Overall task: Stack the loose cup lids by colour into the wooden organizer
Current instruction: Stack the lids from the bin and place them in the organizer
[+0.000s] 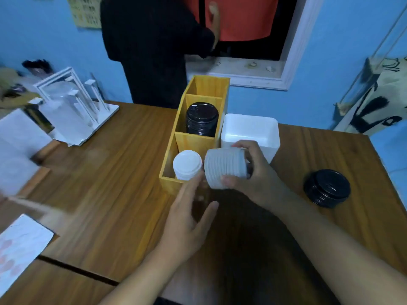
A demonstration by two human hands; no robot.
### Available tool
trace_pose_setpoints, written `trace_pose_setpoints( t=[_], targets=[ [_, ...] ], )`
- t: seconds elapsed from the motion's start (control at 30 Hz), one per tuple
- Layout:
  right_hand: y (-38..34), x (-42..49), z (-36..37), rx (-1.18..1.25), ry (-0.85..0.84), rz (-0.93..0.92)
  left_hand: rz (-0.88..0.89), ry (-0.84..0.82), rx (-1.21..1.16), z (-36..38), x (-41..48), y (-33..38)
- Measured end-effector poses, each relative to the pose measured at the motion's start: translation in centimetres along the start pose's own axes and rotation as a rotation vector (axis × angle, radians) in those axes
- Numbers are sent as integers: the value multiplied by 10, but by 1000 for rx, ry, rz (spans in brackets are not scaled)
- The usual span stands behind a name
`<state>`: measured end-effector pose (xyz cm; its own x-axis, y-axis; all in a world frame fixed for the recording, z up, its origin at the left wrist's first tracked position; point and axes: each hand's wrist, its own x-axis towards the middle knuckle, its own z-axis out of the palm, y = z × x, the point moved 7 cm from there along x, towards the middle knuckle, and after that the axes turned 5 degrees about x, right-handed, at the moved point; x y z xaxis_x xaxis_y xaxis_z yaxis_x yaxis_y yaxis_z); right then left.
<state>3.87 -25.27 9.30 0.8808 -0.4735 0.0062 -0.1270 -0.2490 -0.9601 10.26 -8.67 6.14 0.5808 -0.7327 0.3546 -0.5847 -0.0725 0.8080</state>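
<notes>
Right hand (251, 175): fingers and thumb curled round a held stack of white lids (224, 167), which lies tilted on its side above the near right corner of the wooden organizer (167, 183), not yet inside it

Left hand (187, 219): fingers straight and spread, gripping nothing; it hovers just near of the organizer, fingertips close to the lower edge of the held stack; whether they touch it is lost to blur

Near compartment: seated white lids (187, 165) stand upright at its left side, just beside the held stack

Middle compartment: tall stack of black lids (201, 118), upright; far compartment shows no lids

Loose black lids (327, 188): short stack on the table (110, 172), well to the right, apart from the organizer

White foam box (248, 128): touching or just beside the organizer's right wall, behind the right hand

White rack (72, 106): far left; a person in black (149, 51) stands beyond the table

Risks, as judged:
- held stack is gripped sideways; a slack grip could let the lids slide apart and spill
- lowering it askew could knock over the seated white lids, or catch on the wall
- the near compartment looks tight for two columns; the stack likely needs to nest on top, and a misaligned drop would leave it leaning
</notes>
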Motion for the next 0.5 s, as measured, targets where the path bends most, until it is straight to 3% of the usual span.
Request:
trace_pose_setpoints(
  t=[0.1, 0.23, 0.37, 0.5],
  targets=[
    [-38, 37, 18, -326, -17, -134, 157, 14, 419, -20, -16, -27],
    [-49, 74, 53, -692, -54, -203, 184, -264, 801, -7, -28, -79],
    [-39, 90, 77, -886, -53, -232, 141, -284, 874, -14, -25, -98],
    [-43, 90, 93, -1161, 3, -392, 101, -279, 857, -15, -25, -107]
  ],
)
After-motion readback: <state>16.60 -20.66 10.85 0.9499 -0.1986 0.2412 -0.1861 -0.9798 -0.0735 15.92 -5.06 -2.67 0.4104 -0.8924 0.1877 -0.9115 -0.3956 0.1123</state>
